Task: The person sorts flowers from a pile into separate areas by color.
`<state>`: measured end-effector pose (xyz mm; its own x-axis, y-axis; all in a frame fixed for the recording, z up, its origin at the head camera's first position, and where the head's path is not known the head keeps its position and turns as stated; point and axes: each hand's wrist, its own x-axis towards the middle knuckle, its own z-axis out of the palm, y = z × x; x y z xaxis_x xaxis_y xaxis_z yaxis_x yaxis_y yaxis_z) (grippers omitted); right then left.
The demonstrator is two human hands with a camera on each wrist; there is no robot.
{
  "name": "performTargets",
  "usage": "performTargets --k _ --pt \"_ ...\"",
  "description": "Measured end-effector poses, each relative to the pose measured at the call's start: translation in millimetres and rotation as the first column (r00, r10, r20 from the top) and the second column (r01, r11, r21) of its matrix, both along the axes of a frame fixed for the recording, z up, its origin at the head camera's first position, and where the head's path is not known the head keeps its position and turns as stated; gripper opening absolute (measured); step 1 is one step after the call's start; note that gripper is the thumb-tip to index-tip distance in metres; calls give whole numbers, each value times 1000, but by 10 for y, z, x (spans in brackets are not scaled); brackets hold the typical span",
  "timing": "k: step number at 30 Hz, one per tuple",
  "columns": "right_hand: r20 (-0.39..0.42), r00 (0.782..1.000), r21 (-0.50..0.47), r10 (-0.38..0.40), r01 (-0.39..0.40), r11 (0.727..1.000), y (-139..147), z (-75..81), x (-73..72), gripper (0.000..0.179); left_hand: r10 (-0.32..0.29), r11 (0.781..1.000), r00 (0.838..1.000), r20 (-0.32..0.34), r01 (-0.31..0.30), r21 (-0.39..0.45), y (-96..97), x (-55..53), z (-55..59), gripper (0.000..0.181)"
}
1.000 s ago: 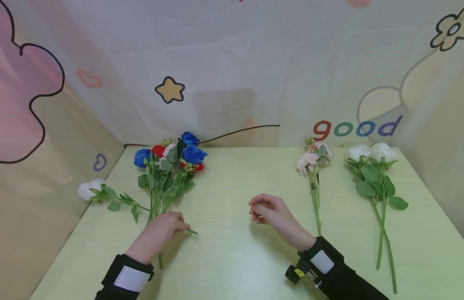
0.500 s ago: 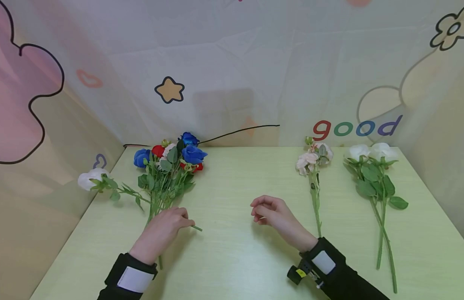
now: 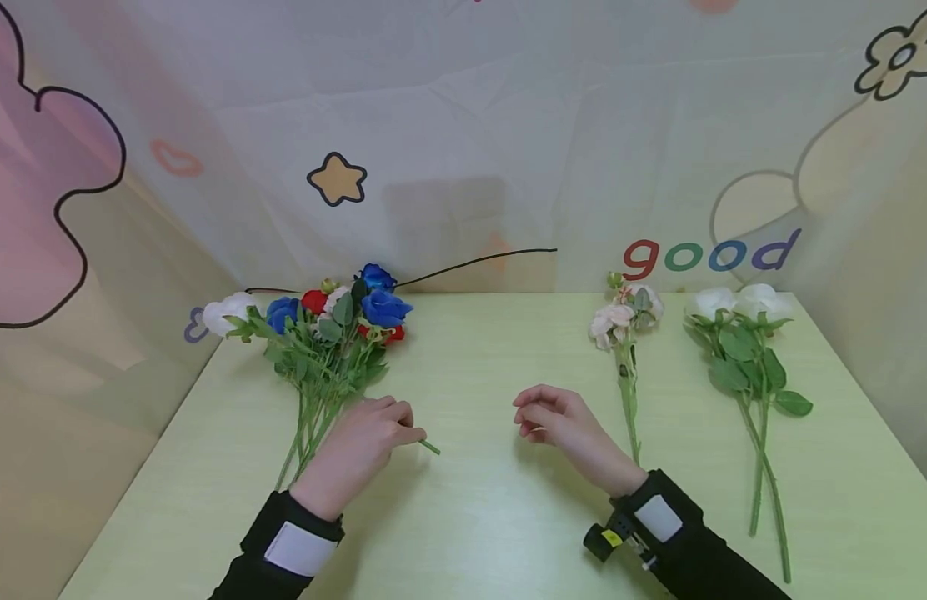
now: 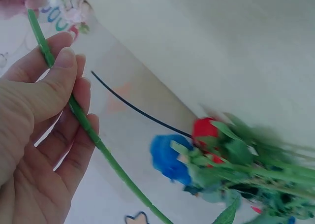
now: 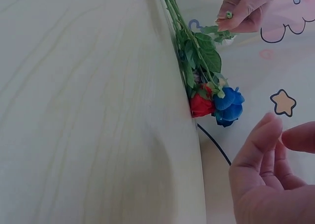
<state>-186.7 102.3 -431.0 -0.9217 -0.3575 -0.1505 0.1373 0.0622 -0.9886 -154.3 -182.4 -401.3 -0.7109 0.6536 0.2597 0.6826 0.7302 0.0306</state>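
My left hand (image 3: 358, 454) pinches the green stem (image 4: 118, 170) of a white rose between thumb and fingers. The stem's cut end sticks out to the right of the fingertips, and the white bloom (image 3: 227, 314) points to the back left. Behind and partly under that hand lies a bunch of blue roses (image 3: 386, 308), red roses (image 3: 313, 302) and pale pink flowers, its stems partly hidden by the hand and wrist. Right of the middle, over the table, my right hand (image 3: 572, 429) hovers with loosely curled fingers and holds nothing; its thumb and fingers show in the right wrist view.
On the right side of the table (image 3: 501, 533) lie a pale pink flower stem (image 3: 615, 321) and, farther right, two white roses (image 3: 764, 304) with crossed stems. A printed cloth (image 3: 463, 125) hangs along the back and sides. A small camera (image 3: 602, 542) is strapped to the right wrist.
My left hand has lifted and moved right with the white rose, whose bloom swung up and right toward the bunch. The right hand has shifted slightly right.
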Motion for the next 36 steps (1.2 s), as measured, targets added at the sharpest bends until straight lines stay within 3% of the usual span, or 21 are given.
performTargets --k 5,11,17,22,30,36 --pt "10 1000 -5 9 -9 1000 62 12 -38 29 -78 996 996 -35 76 -51 214 -14 54 36" --pt "15 999 -22 31 -30 999 122 18 -66 33 -173 976 980 -98 157 -152 475 -15 74 32" --pt "24 999 -47 47 -46 998 165 39 -89 35 -270 934 955 -125 229 -274 714 -4 45 29" --pt "22 997 -66 67 -66 996 176 62 -123 34 -348 906 927 -140 294 -306 871 9 -24 19" --pt "8 991 -53 132 -131 990 119 125 -200 42 -433 847 885 -170 335 -413 1083 38 -135 27" --pt "14 987 21 162 -163 986 52 155 -271 43 -453 828 883 -125 364 -428 1209 66 -181 26"
